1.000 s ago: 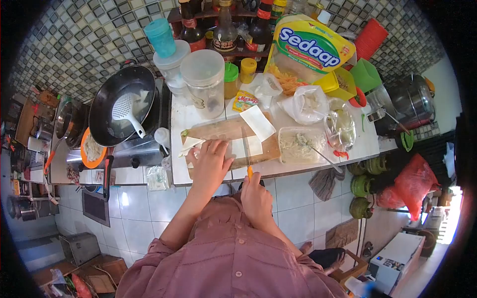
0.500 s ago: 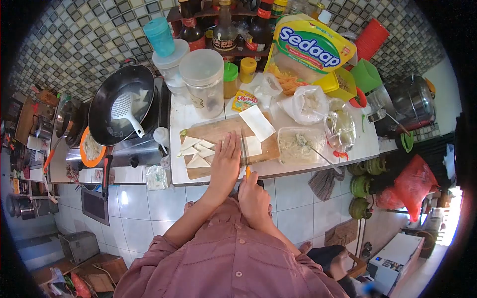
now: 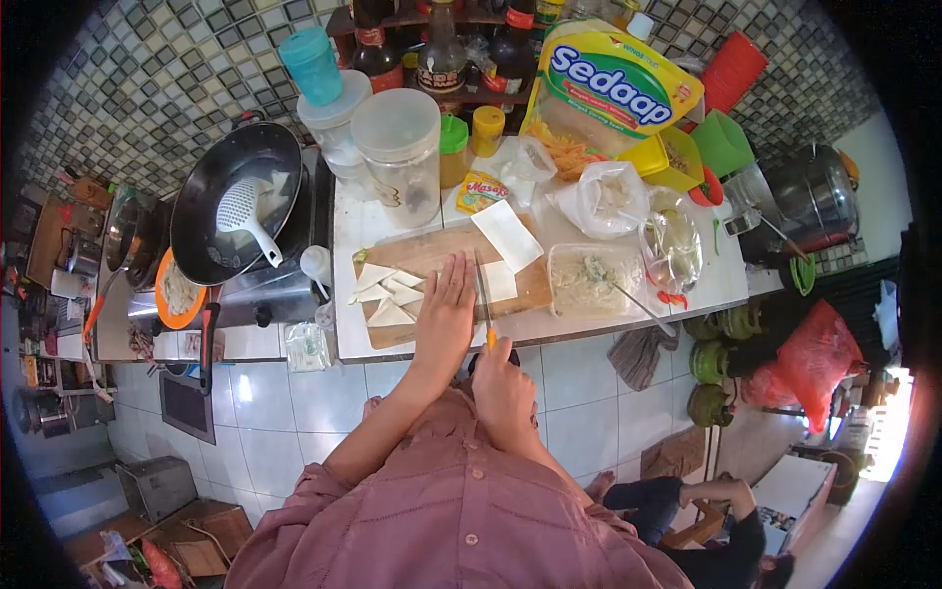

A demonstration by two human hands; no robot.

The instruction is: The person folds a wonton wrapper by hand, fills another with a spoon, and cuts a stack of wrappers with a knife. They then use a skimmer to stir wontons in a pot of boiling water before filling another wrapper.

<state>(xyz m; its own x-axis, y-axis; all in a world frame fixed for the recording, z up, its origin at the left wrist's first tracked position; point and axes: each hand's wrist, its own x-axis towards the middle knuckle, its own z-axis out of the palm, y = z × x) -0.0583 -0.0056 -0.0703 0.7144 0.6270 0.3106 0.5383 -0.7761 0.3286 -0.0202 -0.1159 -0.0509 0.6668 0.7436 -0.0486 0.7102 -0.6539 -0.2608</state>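
Note:
A wooden cutting board (image 3: 424, 250) lies on the white counter. My left hand (image 3: 446, 309) rests flat on it, fingers together, pressing on a pale wrapper sheet that it mostly hides. My right hand (image 3: 503, 378) grips a knife (image 3: 483, 299) with an orange handle, its blade lying across the board just right of my left fingers. Several cut white triangular pieces (image 3: 388, 294) sit on the board's left end. A white rectangular sheet (image 3: 507, 234) lies at the board's far right corner.
A clear tub of filling with a spoon (image 3: 589, 280) stands right of the board. Plastic bags, a noodle packet (image 3: 613, 83) and jars crowd the back. A black wok with a white skimmer (image 3: 235, 201) sits on the stove at left. A person sits on the floor at lower right.
My left hand slid right from the board's left end, uncovering the cut triangles. The knife blade now lies on the board beside the hand. A seated person came into view at lower right.

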